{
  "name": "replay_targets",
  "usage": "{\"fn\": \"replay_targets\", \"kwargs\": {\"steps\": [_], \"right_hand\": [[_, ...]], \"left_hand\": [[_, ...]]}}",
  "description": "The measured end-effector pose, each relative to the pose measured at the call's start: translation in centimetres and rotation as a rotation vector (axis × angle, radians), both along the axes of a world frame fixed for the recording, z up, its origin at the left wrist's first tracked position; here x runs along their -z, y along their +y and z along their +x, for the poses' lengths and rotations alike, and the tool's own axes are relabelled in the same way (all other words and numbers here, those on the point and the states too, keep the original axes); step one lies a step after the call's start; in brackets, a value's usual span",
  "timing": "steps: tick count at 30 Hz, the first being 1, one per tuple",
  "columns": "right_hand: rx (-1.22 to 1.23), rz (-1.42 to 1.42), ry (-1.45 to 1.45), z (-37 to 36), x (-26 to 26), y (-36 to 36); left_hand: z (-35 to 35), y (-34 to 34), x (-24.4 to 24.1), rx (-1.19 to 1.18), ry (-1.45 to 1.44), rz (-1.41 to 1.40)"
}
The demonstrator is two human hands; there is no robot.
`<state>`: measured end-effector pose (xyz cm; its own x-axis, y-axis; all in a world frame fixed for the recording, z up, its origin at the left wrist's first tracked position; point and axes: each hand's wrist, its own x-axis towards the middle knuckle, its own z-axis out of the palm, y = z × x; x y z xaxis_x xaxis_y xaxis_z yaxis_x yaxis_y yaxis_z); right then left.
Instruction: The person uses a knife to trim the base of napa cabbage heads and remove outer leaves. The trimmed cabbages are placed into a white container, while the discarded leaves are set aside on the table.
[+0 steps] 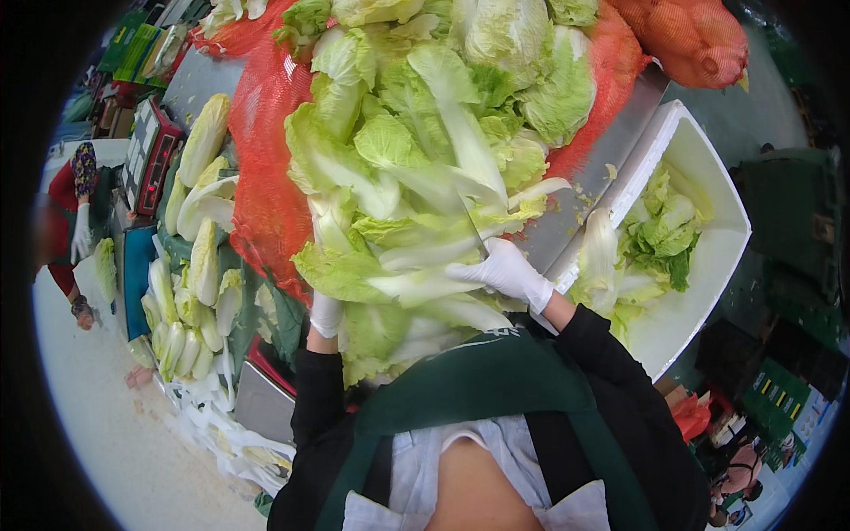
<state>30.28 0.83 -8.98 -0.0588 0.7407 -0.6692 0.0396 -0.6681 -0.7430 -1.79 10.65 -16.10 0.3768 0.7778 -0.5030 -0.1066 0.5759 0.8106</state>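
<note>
My right hand [508, 271], in a white glove, is closed around a knife. Its thin blade [473, 222] points up and to the left over the pile, and the handle is hidden in my fist. The thumb lies on a pale napa cabbage leaf [425, 285]. At the near left edge of the pile is my left hand [327, 314], also gloved; loose leaves cover its fingers, so its grip is not visible. Loose leaves [398, 166] and several napa cabbage heads [508, 40] lie heaped on a red mesh sack [265, 152].
Right of the metal table [614, 149], a white foam box [717, 199] holds cabbage leaves [664, 226]. A filled orange mesh sack [690, 40] sits at far right. Trimmed cabbages [182, 318] and a red scale [156, 156] stand left, near another person's gloved hand [82, 232].
</note>
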Motion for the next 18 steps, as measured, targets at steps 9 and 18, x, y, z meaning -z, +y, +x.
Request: {"fn": "replay_targets", "kwargs": {"steps": [9,18], "right_hand": [[-0.154,0.174,-0.057,-4.0,2.2,3.3],[0.025,0.38,0.157,-11.6,1.7,5.7]], "left_hand": [[2.9,0.5,-3.7,0.043,-0.217,-0.012],[-0.8,0.8,-2.2,-0.07,-0.216,0.093]]}}
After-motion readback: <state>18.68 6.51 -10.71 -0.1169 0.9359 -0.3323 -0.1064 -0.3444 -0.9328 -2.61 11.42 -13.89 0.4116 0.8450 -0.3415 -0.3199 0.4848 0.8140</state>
